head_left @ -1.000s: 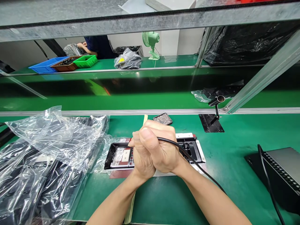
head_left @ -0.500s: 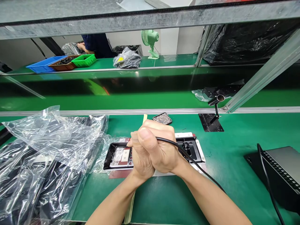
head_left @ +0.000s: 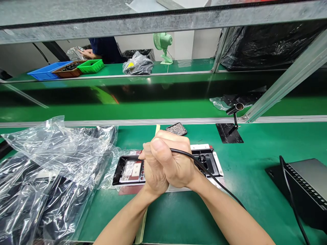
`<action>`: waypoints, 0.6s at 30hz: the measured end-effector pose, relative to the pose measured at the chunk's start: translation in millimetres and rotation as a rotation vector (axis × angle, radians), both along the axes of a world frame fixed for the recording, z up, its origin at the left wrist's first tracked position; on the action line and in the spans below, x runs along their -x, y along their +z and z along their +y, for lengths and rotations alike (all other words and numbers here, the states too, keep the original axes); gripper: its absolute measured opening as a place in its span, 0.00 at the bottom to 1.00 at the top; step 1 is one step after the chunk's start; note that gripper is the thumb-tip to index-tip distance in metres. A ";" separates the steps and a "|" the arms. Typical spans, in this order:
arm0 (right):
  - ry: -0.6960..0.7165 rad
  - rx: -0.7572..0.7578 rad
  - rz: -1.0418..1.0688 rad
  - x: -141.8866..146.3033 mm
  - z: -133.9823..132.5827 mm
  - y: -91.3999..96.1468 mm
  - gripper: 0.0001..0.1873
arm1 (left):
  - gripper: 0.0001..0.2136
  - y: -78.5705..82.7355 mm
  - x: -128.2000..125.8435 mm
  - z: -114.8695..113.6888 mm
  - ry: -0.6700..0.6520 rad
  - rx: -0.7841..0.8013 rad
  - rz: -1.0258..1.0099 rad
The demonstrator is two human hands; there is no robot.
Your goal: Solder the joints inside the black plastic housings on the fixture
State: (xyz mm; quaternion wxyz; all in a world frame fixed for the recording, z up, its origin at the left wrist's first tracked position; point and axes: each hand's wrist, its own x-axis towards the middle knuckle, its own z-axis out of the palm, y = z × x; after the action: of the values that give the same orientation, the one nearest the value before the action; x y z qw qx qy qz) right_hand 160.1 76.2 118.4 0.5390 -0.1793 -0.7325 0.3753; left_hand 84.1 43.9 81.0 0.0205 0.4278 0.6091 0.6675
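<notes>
Both my hands are closed and pressed together over the middle of a long black plastic frame (head_left: 117,170). From the top of my right hand (head_left: 177,163) a black cord (head_left: 205,169) runs down to the right past the forearm. The corded tool it belongs to is hidden inside the fist. My left hand (head_left: 153,170) is wrapped in against the right one, and what its fingers hold is hidden. The frame lies on a reddish sheet (head_left: 130,190). Its left end has an opening and small holes, while dark parts sit in its right end.
A small black tray of tiny metal pieces (head_left: 176,129) lies behind my hands. A metal tube holder on a black plate (head_left: 230,133) stands back right. Plastic-wrapped dark parts (head_left: 56,177) cover the left side. A grey-black box (head_left: 306,183) sits right. Across the bench, a person's hand (head_left: 88,53) shows.
My hands and the cord stay practically in place. The whole view shifts very slightly, and the person's hand across the bench moves a little to the left.
</notes>
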 end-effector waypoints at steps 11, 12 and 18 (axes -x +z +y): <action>0.001 0.003 -0.012 -0.3 0.0 1.4 0.32 | 0.21 4.5 -0.8 1.3 0.005 0.027 0.015; 0.003 0.002 -0.016 -0.3 -0.1 1.6 0.33 | 0.21 6.9 -1.7 1.4 0.008 0.030 0.014; 0.010 0.027 0.002 -0.7 -0.8 2.2 0.32 | 0.21 16.5 0.0 -0.6 -0.272 0.068 -0.079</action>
State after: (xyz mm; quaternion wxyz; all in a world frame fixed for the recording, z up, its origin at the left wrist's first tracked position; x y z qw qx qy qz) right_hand 160.8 75.3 120.6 0.5355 -0.1825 -0.7275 0.3881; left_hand 84.1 43.3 97.6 0.1493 0.4788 0.5663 0.6540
